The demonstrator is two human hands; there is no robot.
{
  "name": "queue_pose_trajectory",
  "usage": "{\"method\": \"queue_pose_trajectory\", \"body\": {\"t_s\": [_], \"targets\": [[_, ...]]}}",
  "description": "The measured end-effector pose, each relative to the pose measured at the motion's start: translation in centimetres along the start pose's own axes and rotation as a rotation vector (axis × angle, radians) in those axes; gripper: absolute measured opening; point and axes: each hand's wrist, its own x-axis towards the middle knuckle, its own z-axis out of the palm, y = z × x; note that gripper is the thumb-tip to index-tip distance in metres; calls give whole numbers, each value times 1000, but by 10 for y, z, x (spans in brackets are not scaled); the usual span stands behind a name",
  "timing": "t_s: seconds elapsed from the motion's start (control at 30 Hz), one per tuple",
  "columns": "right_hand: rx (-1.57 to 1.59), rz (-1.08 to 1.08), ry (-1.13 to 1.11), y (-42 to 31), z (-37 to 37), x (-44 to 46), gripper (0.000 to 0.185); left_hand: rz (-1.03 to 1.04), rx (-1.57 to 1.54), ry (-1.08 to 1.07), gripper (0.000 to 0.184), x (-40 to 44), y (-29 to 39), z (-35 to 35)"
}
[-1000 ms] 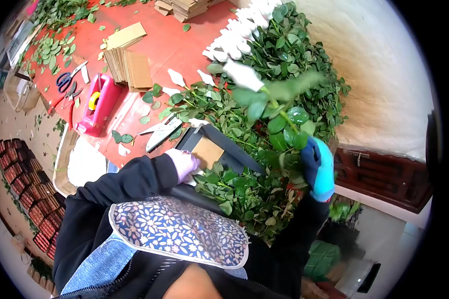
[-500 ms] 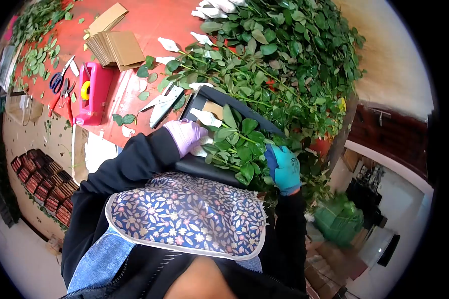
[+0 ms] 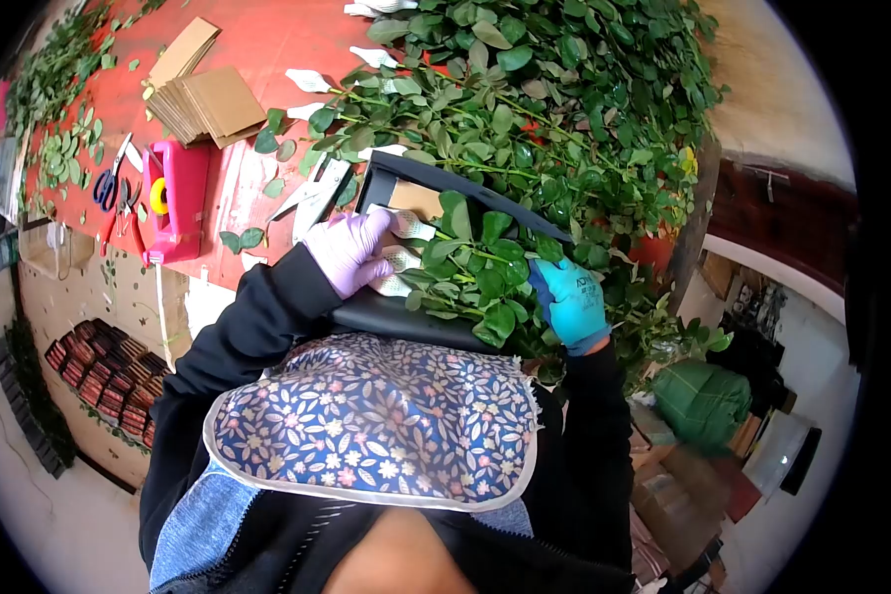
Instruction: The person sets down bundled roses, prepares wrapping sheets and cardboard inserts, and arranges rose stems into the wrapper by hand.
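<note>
In the head view, a black tray-like box [image 3: 465, 170] lies in front of me, with a brown cardboard piece [image 3: 418, 201] inside it. Rose stems with green leaves [image 3: 480, 259] lie across the box. Their heads, wrapped in white netting [image 3: 406, 225], point left. My left hand [image 3: 343, 252], in a lilac glove, is right beside these wrapped heads, its thumb and fingers apart. My right hand [image 3: 572, 305], in a teal and dark blue glove, closes around the stems at the box's right end. Its fingertips are partly hidden by leaves.
A large pile of leafy rose stems [image 3: 584, 119] covers the table's right side. On the red table [image 3: 277, 59] are cardboard pieces [image 3: 208, 104], a pink tape dispenser [image 3: 180, 203], scissors [image 3: 114, 178], red-handled pruners [image 3: 124, 223] and a white-and-grey cutting tool [image 3: 319, 198].
My left hand has drawn back slightly to the left and its fingers have spread, showing more of the wrapped heads. My right hand stays at the stems. The whole view has shifted a little.
</note>
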Motion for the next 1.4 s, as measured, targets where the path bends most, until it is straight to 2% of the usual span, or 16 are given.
{"method": "queue_pose_trajectory", "body": {"t_s": [0.03,0.1,0.17,0.2,0.27,0.3,0.37,0.63,0.67,0.87,1.0,1.07,1.1,1.2,1.27,1.4], "targets": [[3,8,10,0,2,-1,35,134,-49,173,58,3,-3,2],[253,144,-90,8,8,-2,32,88,46,66,60,10,-1,1],[94,87,-118,9,9,-2,33,92,186,3,57,15,10,-11],[16,57,-128,9,10,-2,34,101,28,-27,51,19,14,-17],[-125,34,-163,2,15,-3,38,-81,-12,-101,46,17,19,-13],[-250,9,-192,-4,17,-3,41,-8,304,-37,44,13,17,-10],[-209,26,-156,-4,20,-4,42,177,378,89,49,11,18,-11],[-107,13,-189,-17,-37,-9,43,145,389,18,55,8,21,-3],[-287,-32,-129,-13,-43,-11,39,124,399,10,55,7,23,-2],[-287,-267,416,-46,-124,79,33,139,387,28,52,4,26,-3],[-124,-172,254,18,-58,183,43,99,417,1,59,3,29,-2],[-150,-19,34,32,-28,216,32,90,403,21,57,1,32,-2],[-240,-58,-155,28,-27,214,24,38,349,2,55,0,28,0],[-301,-197,-189,24,-11,211,20,-29,359,-8,53,-4,26,5],[-366,-238,-164,14,-43,207,18,-24,377,-24,53,-2,32,2],[-441,-135,464,11,-119,262,14,-48,330,-4,54,-8,27,7]]}}
